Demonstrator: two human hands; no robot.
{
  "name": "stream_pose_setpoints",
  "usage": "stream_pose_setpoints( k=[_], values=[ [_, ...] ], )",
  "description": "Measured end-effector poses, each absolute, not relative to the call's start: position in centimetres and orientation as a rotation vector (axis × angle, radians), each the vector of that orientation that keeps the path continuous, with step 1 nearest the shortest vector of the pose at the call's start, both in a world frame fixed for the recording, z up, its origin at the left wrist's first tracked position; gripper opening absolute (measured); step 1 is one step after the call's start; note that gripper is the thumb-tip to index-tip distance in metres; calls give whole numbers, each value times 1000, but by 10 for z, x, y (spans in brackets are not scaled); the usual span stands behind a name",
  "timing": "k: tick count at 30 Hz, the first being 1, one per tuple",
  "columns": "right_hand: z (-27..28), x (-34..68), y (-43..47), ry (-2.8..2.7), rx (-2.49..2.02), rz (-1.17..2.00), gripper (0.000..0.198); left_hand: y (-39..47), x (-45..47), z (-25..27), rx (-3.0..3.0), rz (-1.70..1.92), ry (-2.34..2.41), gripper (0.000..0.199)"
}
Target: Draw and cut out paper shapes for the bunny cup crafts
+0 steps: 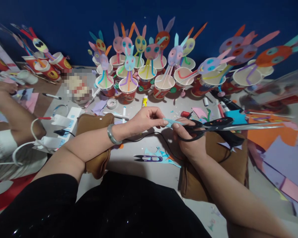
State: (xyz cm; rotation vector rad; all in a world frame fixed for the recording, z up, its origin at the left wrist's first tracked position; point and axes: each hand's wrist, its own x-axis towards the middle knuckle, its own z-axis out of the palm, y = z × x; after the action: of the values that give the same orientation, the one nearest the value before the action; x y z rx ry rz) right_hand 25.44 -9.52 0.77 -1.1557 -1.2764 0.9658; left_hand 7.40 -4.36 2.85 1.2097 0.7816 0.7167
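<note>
Over the middle of the table, my left hand [146, 119] pinches the end of a small light blue paper piece [169, 122] between thumb and fingers. My right hand [192, 143] has its fingers in the black handles of a pair of scissors [217, 124], whose long blades point to the right, away from the paper. The right thumb also touches the other end of the paper piece. Below the hands lie dark thread snips [149, 158] on light blue paper scraps [172, 159].
Paper cups [128, 90] with colourful paper rabbit figures [129, 62] line the back. Brown cushions [95, 145] lie under my arms. A power strip [71, 124] and another person's arm [15, 105] are at left. Coloured paper sheets [283, 155] cover the right side. A glue stick [144, 101] stands ahead.
</note>
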Motion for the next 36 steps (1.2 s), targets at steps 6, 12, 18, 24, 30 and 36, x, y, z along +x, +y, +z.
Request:
stream_pose_setpoints(
  k=[6,12,18,24,30,36],
  values=[
    [4,254,-95,-1253,-1142,899,33,-44,74,28,1265,740,771,39],
    [5,254,-98,-1299,-1176,789,35,-43,74,26,1299,751,761,30],
    [7,255,-98,-1337,-1155,751,35,-44,73,30,1288,716,753,28],
    [4,255,-98,-1320,-1099,784,35,-44,73,33,1306,718,745,37],
    [4,256,-98,-1349,-1083,757,31,-43,71,32,1313,712,757,39],
    [4,257,-99,-1363,-1054,718,25,-42,71,30,1392,769,735,39]
  ],
)
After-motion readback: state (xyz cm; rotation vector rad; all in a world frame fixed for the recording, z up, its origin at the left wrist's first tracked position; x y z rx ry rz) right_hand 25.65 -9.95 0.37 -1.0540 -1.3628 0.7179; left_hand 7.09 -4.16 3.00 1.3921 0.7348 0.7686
